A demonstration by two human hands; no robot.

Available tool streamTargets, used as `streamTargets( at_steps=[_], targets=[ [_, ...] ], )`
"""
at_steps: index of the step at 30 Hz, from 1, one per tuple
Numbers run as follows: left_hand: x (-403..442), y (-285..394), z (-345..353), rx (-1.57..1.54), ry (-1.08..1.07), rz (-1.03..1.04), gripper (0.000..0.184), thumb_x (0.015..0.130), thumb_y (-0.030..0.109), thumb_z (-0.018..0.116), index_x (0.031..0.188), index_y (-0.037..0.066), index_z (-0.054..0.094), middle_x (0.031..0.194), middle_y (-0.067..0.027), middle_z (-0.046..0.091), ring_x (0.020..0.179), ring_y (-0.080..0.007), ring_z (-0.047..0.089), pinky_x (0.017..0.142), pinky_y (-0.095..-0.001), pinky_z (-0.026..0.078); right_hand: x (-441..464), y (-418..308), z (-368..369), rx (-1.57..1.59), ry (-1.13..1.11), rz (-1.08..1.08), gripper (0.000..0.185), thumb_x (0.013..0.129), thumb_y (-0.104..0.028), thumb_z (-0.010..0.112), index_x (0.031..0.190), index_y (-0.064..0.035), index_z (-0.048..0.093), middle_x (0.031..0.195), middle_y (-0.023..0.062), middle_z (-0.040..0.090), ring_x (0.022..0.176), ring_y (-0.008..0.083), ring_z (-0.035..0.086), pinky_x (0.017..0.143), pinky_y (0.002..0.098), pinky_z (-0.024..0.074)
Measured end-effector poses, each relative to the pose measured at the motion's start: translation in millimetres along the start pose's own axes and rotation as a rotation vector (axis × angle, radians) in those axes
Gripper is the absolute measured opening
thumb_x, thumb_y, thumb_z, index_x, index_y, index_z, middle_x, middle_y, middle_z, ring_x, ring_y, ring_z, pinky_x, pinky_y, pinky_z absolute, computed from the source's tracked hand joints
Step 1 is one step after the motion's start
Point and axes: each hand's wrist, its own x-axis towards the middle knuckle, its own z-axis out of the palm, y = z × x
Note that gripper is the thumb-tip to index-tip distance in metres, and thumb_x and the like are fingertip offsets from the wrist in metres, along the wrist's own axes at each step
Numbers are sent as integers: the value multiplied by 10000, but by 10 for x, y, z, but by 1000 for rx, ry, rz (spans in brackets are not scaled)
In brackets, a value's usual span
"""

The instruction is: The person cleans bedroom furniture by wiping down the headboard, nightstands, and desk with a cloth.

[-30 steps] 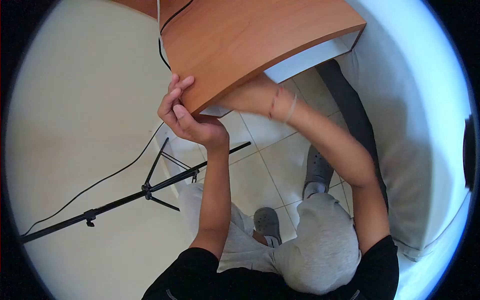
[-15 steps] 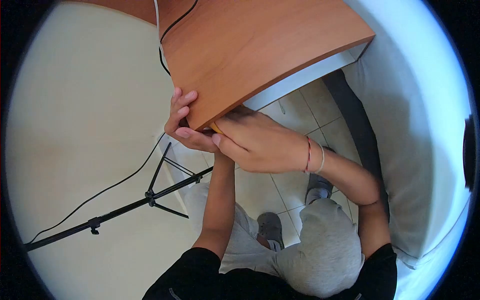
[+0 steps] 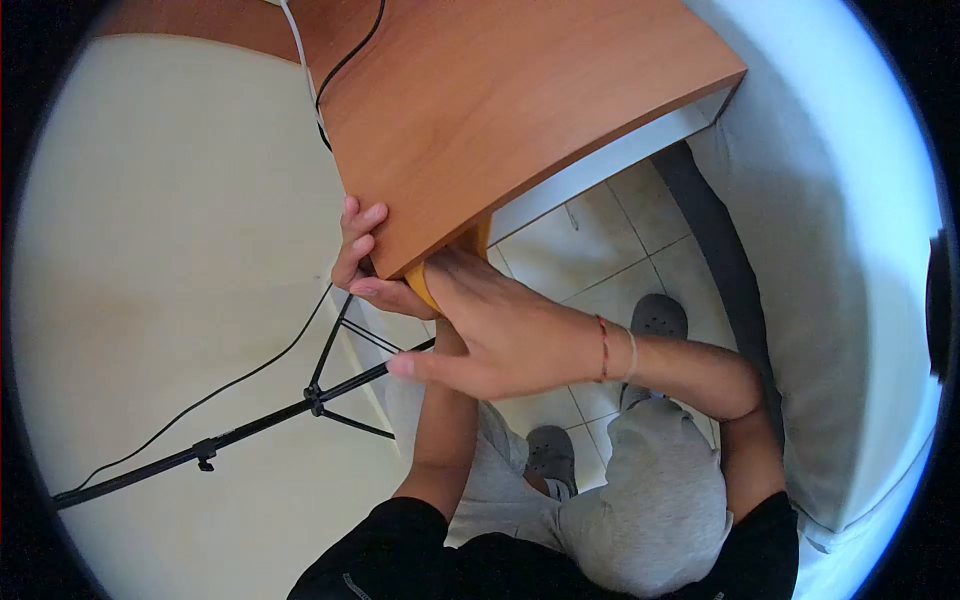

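My left hand (image 3: 368, 262) wraps its fingers round the near left corner of a brown wooden tabletop (image 3: 540, 90). At the front edge, my right hand (image 3: 500, 335) reaches partly under the board, its thumb sticking out to the left and its other fingertips hidden. Against that hand is a yellow-orange piece that looks like a cloth (image 3: 421, 288), showing on both sides of the fingers beneath the edge. Most of it is hidden by the hand and the board. The right forearm crosses in front of the left wrist.
A black tripod-like stand (image 3: 315, 400) leans at the left by a pale wall (image 3: 170, 250). White and black cables (image 3: 350, 57) run over the table's left edge. At the right stands a pale padded piece of furniture (image 3: 810, 280). Below are floor tiles (image 3: 610, 290) and my shoes (image 3: 660, 316).
My right thumb has come away from the yellow cloth and now points left. The right hand has shifted slightly down, and more cloth shows. The left hand keeps its place at the corner.
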Motion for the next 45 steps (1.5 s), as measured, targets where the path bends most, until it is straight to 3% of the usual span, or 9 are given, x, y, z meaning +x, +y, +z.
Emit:
streamTargets(
  at_steps=[4,7,13,17,23,32,37,40,45],
  targets=[
    [-26,16,35,-97,55,-63,481,1174,506,200,1170,126,495,1053,-134,665,1257,-274,579,1275,-550,349,-77,-27,-58,-11,-27,-29,864,1013,-486,692,1621,8,327,1573,342,377,1470,501,397,1216,515,356],
    [-3,-12,52,-92,23,11,483,1175,501,195,1170,116,486,1064,-132,658,1277,-281,568,1280,-557,338,72,-8,-86,-104,-104,60,804,1002,-550,683,1566,-24,458,1553,311,444,1455,481,444,1214,513,376],
    [11,47,68,22,-26,18,485,1174,499,192,1170,111,481,1069,-131,655,1268,-278,570,1282,-560,333,337,277,-154,-523,77,-113,929,775,-810,738,1396,-123,669,1465,183,619,1367,401,582,1126,517,467],
    [12,95,63,99,-50,15,486,1174,498,189,1170,107,478,1073,-131,653,1262,-276,572,1284,-562,329,377,350,-191,-493,44,-159,986,700,-839,766,1389,-140,675,1445,164,638,1375,387,579,1143,518,454],
    [12,148,35,140,-85,-8,486,1173,492,184,1171,99,470,1080,-130,651,1253,-272,573,1288,-566,320,14,77,-290,-872,-100,-53,927,773,-839,705,1351,-114,686,1338,194,684,1313,403,612,1130,535,461],
    [78,47,-63,48,-160,46,483,1174,466,158,1162,93,464,1094,-127,658,1227,-256,582,1296,-559,307,238,148,-586,-559,-287,-27,1072,878,-855,580,1392,85,562,1352,324,621,1320,482,572,1177,532,409],
    [14,67,15,-45,-86,-26,486,1175,469,159,1166,94,468,1096,-129,660,1252,-254,570,1295,-555,300,-118,38,-189,-652,-102,-58,1053,967,-799,523,1532,84,421,1459,340,548,1402,464,523,1201,510,391],
    [-11,82,57,-60,-47,-39,483,1175,478,173,1170,96,470,1109,-133,664,1280,-282,563,1295,-560,294,-56,-27,-148,194,-91,48,1064,1012,-779,469,1610,86,301,1560,301,477,1486,425,454,1248,449,331],
    [14,64,-40,75,-118,-5,487,1173,494,187,1180,97,469,1116,-140,666,1319,-317,552,1289,-580,295,-95,161,109,1122,146,281,1179,967,-899,288,1664,50,235,1650,183,424,1555,295,383,1283,405,270]
  ],
)
